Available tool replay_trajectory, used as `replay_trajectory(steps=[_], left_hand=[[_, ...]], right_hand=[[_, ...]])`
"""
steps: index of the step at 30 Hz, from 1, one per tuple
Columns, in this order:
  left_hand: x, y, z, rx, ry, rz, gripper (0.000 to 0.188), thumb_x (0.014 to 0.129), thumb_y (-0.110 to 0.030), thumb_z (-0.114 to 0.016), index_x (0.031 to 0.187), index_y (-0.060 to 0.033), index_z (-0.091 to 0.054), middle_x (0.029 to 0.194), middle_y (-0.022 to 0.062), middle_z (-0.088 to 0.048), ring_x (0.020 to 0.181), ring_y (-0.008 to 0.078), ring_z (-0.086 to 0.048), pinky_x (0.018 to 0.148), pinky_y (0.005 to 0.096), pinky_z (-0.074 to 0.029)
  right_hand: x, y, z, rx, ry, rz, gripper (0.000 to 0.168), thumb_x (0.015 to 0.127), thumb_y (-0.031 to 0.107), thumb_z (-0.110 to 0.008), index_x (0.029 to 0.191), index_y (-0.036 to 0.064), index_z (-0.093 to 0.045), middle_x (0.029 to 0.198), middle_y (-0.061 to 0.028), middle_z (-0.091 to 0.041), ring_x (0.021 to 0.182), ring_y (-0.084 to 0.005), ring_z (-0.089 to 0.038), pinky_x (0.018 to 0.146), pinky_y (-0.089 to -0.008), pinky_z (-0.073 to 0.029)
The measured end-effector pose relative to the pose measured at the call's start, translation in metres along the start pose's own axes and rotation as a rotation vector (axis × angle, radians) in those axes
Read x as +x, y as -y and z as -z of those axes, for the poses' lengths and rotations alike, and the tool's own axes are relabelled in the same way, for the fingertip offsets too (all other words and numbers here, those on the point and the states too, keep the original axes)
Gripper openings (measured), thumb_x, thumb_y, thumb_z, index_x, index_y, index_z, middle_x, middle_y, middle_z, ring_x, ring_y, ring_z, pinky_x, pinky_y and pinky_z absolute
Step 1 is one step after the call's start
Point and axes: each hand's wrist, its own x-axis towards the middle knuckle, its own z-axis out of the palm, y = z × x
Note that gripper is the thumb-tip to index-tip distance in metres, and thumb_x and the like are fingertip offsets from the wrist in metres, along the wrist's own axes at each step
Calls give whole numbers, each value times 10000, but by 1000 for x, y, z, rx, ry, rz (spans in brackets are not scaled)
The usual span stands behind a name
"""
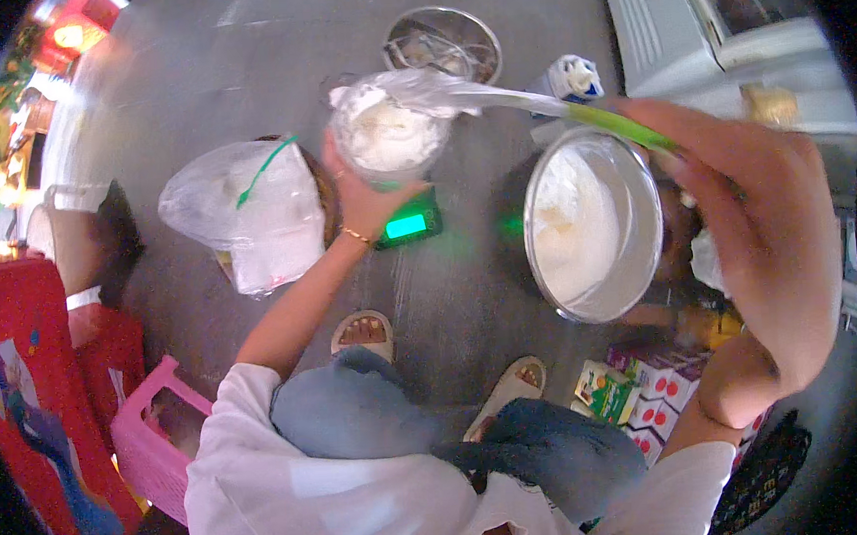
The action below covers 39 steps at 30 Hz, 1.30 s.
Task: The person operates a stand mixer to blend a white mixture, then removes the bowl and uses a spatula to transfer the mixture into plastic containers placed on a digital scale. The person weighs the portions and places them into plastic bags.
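Observation:
In the head view my left hand (pixel 365 201) rests against the near left side of a round container (pixel 393 141) heaped with a white creamy substance. Under or just behind that hand lies a small digital scale (pixel 407 227) with a lit green display. My right hand (pixel 667 131), partly blurred, grips the green handle of a spatula (pixel 506 99). Its end is coated in white and lies over the container's far edge. To the right, a large metal pot (pixel 656 253) holds more white substance with a yellowish patch.
A round metal bowl (pixel 497 42) stands beyond the container. At left lie a filled translucent plastic bag (pixel 248 205) and a green tie (pixel 266 171). A white and blue package (pixel 575 78) stands behind the pot. Boxes (pixel 654 401) sit near my right knee, a pink plastic stool (pixel 156 438) at my left.

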Motion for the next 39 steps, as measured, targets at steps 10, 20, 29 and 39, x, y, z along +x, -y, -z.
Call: replay_trajectory(steps=[10,20,29,39], left_hand=[[-96,-37,9,-210,385,307,696,853,-217,-605,1376,18,-212,1378,175,-292,1310,255,-257,1102,358,-160],[-98,-80,-74,-381,847,281,606,952,-165,-472,1430,26,-153,1458,103,-272,1336,181,-238,1094,294,-180],[-75,-67,-87,-414,775,280,631,939,-168,-498,1425,41,-155,1477,122,-243,1359,200,-218,1105,305,-171],[-61,-74,-77,-318,746,195,646,941,-205,-500,1442,-6,-143,1497,145,-188,1380,214,-170,1107,309,-163]], right_hand=[[-81,-126,-108,-345,31,-316,347,767,13,-532,1069,154,-628,786,-135,-609,766,-326,-611,655,-406,-506],[-58,-242,-283,296,249,-342,221,755,139,-544,910,59,-679,673,-144,-634,603,-254,-621,558,-401,-478],[-53,-209,-250,1130,395,-812,252,888,174,-521,1039,34,-667,632,33,-515,504,-64,-417,436,-242,-310],[-69,-204,-203,1276,389,-674,337,917,225,-514,1201,51,-565,638,47,-459,454,-18,-298,390,-183,-209]])
